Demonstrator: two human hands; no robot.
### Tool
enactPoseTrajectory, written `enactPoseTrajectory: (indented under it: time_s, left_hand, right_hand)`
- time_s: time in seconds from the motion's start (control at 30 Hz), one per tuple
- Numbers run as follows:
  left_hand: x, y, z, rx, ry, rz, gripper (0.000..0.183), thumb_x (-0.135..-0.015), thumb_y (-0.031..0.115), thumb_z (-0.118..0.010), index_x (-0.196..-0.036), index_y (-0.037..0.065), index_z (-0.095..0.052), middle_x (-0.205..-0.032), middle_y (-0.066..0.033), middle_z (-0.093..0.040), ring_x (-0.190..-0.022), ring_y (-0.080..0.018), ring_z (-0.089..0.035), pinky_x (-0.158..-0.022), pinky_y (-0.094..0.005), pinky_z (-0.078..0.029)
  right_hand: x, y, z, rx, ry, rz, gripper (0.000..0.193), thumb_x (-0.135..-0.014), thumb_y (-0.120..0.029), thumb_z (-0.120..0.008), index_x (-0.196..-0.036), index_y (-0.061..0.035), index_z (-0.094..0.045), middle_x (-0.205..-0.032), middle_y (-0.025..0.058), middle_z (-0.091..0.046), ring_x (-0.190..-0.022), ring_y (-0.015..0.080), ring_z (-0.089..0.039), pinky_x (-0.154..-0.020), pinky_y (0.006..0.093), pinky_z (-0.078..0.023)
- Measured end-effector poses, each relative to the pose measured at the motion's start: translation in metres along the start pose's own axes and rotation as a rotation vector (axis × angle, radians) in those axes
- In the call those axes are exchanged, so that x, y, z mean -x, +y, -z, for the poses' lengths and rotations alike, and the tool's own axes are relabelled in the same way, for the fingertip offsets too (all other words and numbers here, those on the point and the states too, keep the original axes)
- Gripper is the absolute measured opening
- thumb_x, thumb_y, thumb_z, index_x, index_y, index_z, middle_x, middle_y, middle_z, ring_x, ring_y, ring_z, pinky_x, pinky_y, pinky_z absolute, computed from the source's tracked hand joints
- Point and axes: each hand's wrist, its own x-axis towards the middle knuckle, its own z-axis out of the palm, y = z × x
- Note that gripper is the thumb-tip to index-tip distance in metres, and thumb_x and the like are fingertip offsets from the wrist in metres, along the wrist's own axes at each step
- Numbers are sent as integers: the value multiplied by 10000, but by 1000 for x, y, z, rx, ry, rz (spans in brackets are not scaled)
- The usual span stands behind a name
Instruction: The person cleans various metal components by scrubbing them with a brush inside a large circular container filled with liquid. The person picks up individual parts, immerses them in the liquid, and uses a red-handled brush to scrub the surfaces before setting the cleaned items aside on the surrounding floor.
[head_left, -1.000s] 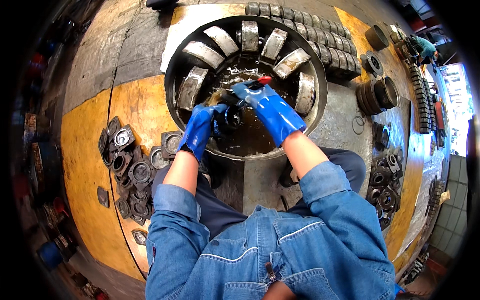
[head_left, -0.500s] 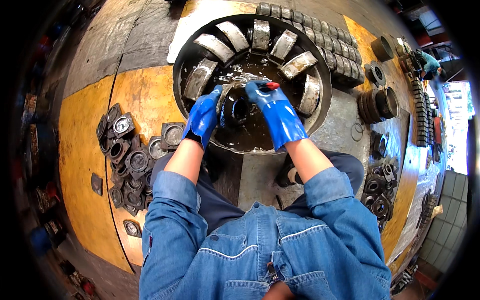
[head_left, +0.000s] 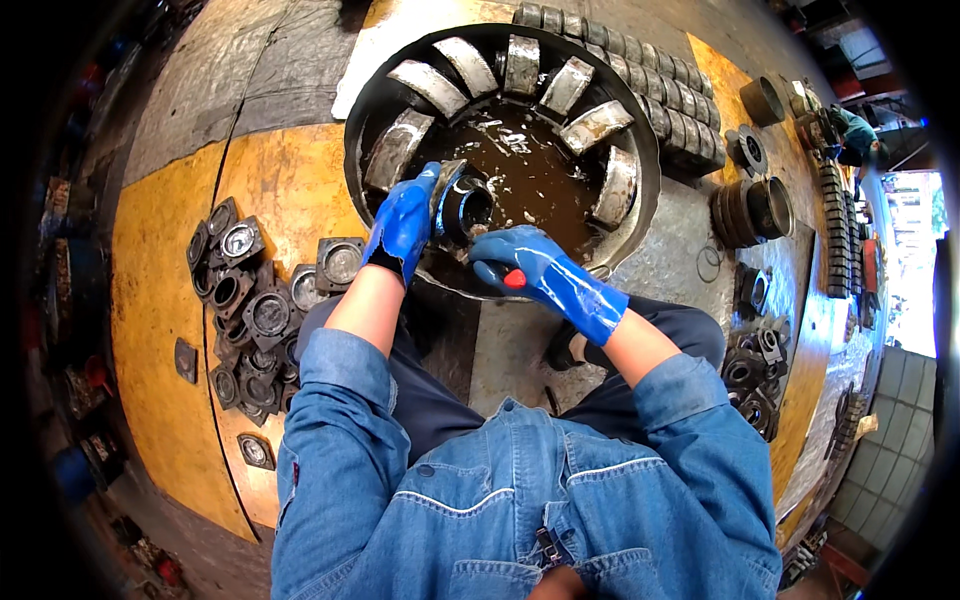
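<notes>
A dark metal part with a square flange and a round bore point(head_left: 468, 207) is tilted over the near left of a wide round pan point(head_left: 652, 205). My left hand point(head_left: 405, 220), in a blue rubber glove, is closed on its left side. My right hand point(head_left: 525, 265), gloved alike, is closed round a red-ended tool point(head_left: 515, 279) just below and right of the bore; its working end is mostly hidden. Dark brown liquid point(head_left: 540, 180) with pale glints lies in the pan. Several worn, silvery metal blocks point(head_left: 522, 66) lean round the inside of its wall.
A heap of square flanged parts point(head_left: 262, 315) lies left of my knees. Stacked cylindrical metal pieces point(head_left: 670, 110) stand beyond the pan. Rings and short tubes point(head_left: 755, 210) stand to the right, with more small parts point(head_left: 755, 375) nearer. A person point(head_left: 855, 135) is at the far right.
My right hand has moved down toward me from the part's upper right to its lower right, turning as it went. The left hand still holds the part, whose bore now shows more plainly.
</notes>
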Motion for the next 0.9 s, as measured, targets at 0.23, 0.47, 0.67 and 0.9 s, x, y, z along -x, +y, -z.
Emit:
enactPoseTrajectory:
  time_s: [0.23,0.47,0.67,0.9]
  left_hand:
    - [11,7,5,-43,-11,22,538,-1076,446,-559,-1320,-8,-714,-1201,-97,-753,-1076,-169,-673,-961,-302,-512]
    - [3,-1,-2,162,-88,12,441,-1053,398,-584,-1178,17,-768,-975,-84,-760,-867,-143,-685,-750,-281,-523]
    - [-11,-13,1,90,-84,-32,479,-1036,401,-605,-1142,-44,-746,-970,-104,-755,-886,-180,-682,-793,-317,-523]
    - [-15,-17,6,-47,-24,-68,534,-1017,434,-620,-1158,-69,-731,-1030,-128,-741,-953,-186,-648,-871,-320,-502]
  right_hand:
    - [-15,16,40,191,-182,47,200,-904,-208,-662,-1095,-177,-715,-881,127,-728,-819,369,-710,-743,475,-551]
    - [-45,38,42,512,-186,291,345,-922,-173,-665,-1260,-106,-652,-1135,132,-736,-879,345,-743,-710,441,-585]
    - [-39,23,10,100,-91,-649,253,-957,-344,-696,-1027,-116,-778,-968,119,-773,-860,307,-737,-786,392,-576]
    - [-21,15,25,-1160,171,-941,258,-1013,-259,-697,-1148,-42,-730,-957,60,-759,-718,154,-686,-643,283,-529]
